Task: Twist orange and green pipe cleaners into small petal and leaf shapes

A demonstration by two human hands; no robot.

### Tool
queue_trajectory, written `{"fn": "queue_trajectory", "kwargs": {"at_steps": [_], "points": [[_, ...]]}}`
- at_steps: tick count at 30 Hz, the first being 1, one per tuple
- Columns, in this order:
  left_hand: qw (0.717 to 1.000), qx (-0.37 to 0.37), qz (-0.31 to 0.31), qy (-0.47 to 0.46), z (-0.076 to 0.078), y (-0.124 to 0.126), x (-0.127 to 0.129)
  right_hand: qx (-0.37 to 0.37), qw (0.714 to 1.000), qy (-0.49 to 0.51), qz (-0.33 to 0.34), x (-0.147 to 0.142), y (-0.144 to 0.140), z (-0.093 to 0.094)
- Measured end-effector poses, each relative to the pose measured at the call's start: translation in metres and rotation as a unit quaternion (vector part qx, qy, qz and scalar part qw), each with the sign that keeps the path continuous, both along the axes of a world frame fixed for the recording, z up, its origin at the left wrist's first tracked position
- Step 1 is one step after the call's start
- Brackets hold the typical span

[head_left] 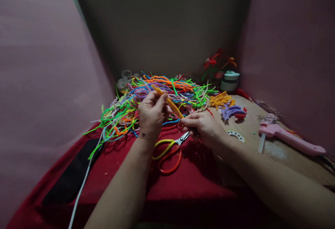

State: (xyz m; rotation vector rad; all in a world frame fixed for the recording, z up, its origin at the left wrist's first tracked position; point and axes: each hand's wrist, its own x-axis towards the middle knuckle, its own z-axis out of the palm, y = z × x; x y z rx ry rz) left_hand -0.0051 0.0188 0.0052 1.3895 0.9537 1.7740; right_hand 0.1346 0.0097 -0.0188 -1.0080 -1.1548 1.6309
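Note:
A yellow-orange pipe cleaner (175,108), perhaps doubled or bunched, slants between my hands above the red cloth. My left hand (154,110) is closed around its upper part, and one end sticks out past the thumb. At the lower end, my right hand (197,126) pinches it between thumb and fingers. Below the hands lie scissors (170,154) with one yellow and one red handle, their blades pointing up to the right. Just behind the hands spreads a big tangled heap of many-coloured pipe cleaners (167,82).
A pink glue gun (290,136) rests on a board (253,110) at right. Bent orange pieces (221,100) and purple pieces (230,112) lie near a white perforated ring (235,135). A dark flat device (72,173) and white cable (82,187) are at left. Red flowers (211,61) stand behind.

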Motion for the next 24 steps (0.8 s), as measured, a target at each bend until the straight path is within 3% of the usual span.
{"fn": "queue_trajectory", "kwargs": {"at_steps": [2,4,10,12,17,24], "points": [[0.994,-0.067,-0.082,0.007,0.001,-0.001,0.001,0.030,0.999,0.015,-0.013,0.001,0.002,-0.003],[0.985,-0.114,-0.122,0.039,0.000,-0.001,0.003,0.049,0.999,0.022,-0.007,0.002,0.005,-0.005],[0.983,-0.125,-0.131,0.020,-0.002,0.001,0.002,-0.003,0.983,0.135,0.124,0.007,0.010,-0.005],[0.980,-0.129,-0.149,0.015,-0.001,0.001,-0.001,-0.034,0.976,0.163,0.139,0.007,0.011,-0.004],[0.978,-0.132,-0.164,0.015,0.000,0.000,-0.002,-0.099,0.977,0.171,0.077,0.005,0.010,-0.004],[0.961,-0.181,-0.186,0.097,-0.004,-0.001,-0.002,-0.079,0.976,0.200,0.044,0.003,0.013,-0.008]]}}
